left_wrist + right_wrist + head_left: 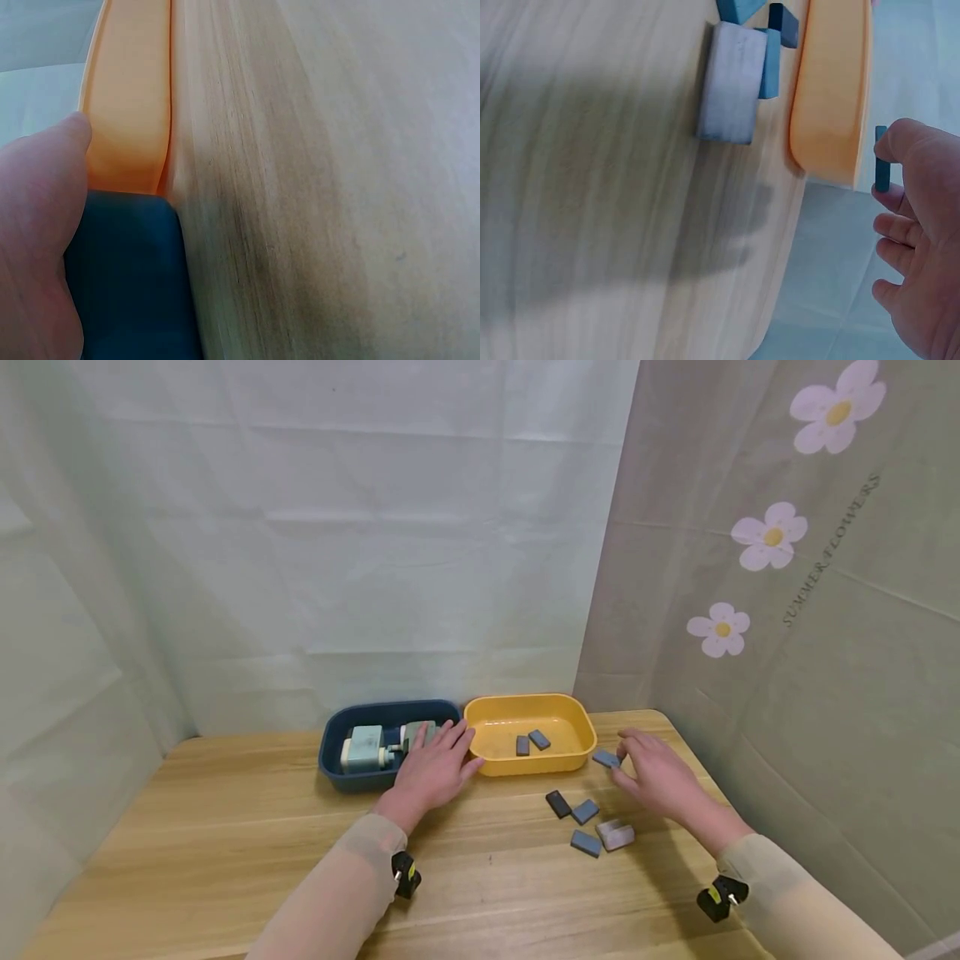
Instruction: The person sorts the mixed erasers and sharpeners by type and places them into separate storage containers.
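My right hand (660, 772) pinches a small blue-grey rectangular block (604, 758) between thumb and fingertip, close to the right end of the yellow tray (536, 767). In the right wrist view that block (883, 159) is held clear of the table, its other fingers loosely bent. Fingers spread, my left hand (433, 770) lies over the place where the yellow tray meets the dark blue tray (333, 773). Two blue-grey blocks, a left one (522, 745) and a right one (539, 739), lie inside the yellow tray.
In front of the yellow tray lie a black block (558, 803), two blue-grey blocks (585, 812) and pale grey-lilac blocks (618, 837). The dark blue tray contains a pale blue pump bottle (366, 747) and a greyish one partly hidden by my left hand. Curtains (375, 568) hang behind the table.
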Motion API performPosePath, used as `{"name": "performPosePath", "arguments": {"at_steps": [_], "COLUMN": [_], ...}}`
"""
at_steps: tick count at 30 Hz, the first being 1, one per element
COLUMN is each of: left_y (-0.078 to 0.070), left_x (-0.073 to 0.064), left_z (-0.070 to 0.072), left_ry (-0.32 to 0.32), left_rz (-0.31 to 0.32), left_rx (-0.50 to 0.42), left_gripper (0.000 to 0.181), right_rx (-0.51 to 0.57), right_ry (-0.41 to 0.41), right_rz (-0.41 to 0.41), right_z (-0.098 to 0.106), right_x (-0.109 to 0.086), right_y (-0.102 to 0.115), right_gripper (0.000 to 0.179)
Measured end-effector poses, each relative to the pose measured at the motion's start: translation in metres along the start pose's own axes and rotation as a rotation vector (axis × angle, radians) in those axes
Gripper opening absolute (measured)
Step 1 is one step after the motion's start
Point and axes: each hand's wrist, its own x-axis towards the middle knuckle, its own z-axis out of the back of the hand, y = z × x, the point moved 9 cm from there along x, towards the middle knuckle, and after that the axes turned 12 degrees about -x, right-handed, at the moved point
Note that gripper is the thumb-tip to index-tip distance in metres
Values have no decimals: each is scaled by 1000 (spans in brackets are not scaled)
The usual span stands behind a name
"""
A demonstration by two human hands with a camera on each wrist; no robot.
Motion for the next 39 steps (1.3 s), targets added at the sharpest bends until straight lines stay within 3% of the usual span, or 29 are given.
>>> {"name": "performPosePath", "arguments": {"at_steps": [14, 25, 39], "left_y": [1, 0, -1], "left_x": [-3, -3, -3], "left_z": [-1, 0, 2], "left_ry": [14, 21, 16], "left_rz": [15, 22, 19], "left_rx": [-27, -24, -18], "left_gripper": [74, 74, 74], "right_rx": [-22, -23, -16], "right_ry": [-19, -87, 3], "right_rz": [-12, 11, -28], "right_z": [6, 8, 1], "right_x": [25, 44, 70], "right_y": [14, 26, 37], "right_gripper": [19, 21, 30]}}
